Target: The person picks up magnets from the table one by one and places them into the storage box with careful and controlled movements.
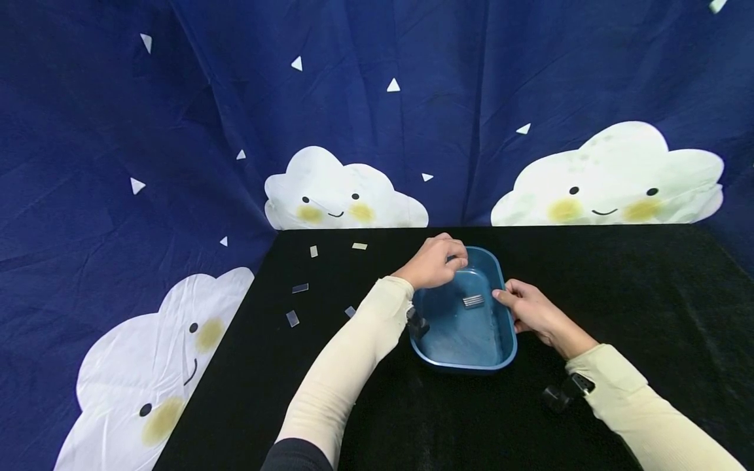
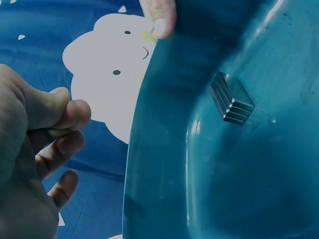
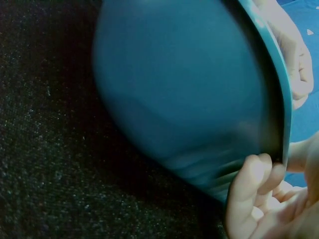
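Observation:
A blue plastic tub (image 1: 465, 340) stands on the black tabletop. In it lies a neat stack of several small rectangular plates (image 1: 473, 301) with shiny edges; the left wrist view shows the stack (image 2: 232, 98) close up. My right hand (image 1: 530, 311) grips the tub's right rim, thumb over the edge and fingers outside, as the right wrist view also shows (image 3: 264, 199). Over the far left rim hovers my left hand (image 1: 436, 261). Its thumb and forefinger (image 2: 65, 107) meet with nothing visible between them, the other fingers loosely curled.
Left of the tub, several small flat rectangular pieces lie scattered, including a clear one (image 1: 300, 288), another clear one (image 1: 292, 318) and a pale one (image 1: 359, 246). One piece (image 1: 350, 312) is close to the left forearm. A blue curtain (image 1: 353, 118) with clouds hangs behind the table.

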The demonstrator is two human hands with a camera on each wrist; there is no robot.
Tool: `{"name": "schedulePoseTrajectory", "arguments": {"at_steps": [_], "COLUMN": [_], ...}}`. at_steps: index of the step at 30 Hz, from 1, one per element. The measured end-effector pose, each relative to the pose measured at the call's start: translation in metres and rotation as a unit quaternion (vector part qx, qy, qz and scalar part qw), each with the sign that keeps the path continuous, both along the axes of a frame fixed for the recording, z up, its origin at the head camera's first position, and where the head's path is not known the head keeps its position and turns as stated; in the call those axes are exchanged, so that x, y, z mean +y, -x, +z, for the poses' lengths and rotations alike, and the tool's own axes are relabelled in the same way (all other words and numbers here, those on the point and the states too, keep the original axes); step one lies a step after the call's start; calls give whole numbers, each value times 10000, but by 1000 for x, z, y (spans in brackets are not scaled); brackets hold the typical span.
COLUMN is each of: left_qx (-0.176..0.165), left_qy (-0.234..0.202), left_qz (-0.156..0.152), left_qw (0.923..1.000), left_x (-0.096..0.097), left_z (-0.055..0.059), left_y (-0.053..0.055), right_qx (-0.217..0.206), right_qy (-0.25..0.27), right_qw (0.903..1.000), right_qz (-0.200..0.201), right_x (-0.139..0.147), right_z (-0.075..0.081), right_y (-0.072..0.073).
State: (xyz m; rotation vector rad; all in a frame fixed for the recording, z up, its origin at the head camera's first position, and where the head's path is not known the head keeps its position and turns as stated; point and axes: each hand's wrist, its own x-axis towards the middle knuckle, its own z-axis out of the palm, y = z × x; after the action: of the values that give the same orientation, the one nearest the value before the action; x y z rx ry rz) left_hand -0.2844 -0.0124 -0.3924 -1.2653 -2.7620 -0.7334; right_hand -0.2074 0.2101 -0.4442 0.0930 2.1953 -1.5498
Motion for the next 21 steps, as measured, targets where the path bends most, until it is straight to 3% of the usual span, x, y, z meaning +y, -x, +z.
{"name": "schedulePoseTrajectory", "arguments": {"at_steps": [6,14,18,21], "left_qx": [128,-507,-285,220], "left_qy": [-389,-926,-645,-367], "left_qz": [78,646,858,1039], "left_qw": [9991,9923,9938,9937], "left_x": [-2,-5,-5,-4], "left_z": [1,3,4,3], "left_y": [1,0,0,1], "right_qx": [-4,-45,-44,-23], "right_qy": [-32,-12,66,72], "right_qw": [10000,10000,10000,10000], "right_qz": [-40,-27,-28,-19], "right_x": [-1,0,0,1], "right_z": [1,1,0,0], "right_y": [0,0,-1,-1]}}
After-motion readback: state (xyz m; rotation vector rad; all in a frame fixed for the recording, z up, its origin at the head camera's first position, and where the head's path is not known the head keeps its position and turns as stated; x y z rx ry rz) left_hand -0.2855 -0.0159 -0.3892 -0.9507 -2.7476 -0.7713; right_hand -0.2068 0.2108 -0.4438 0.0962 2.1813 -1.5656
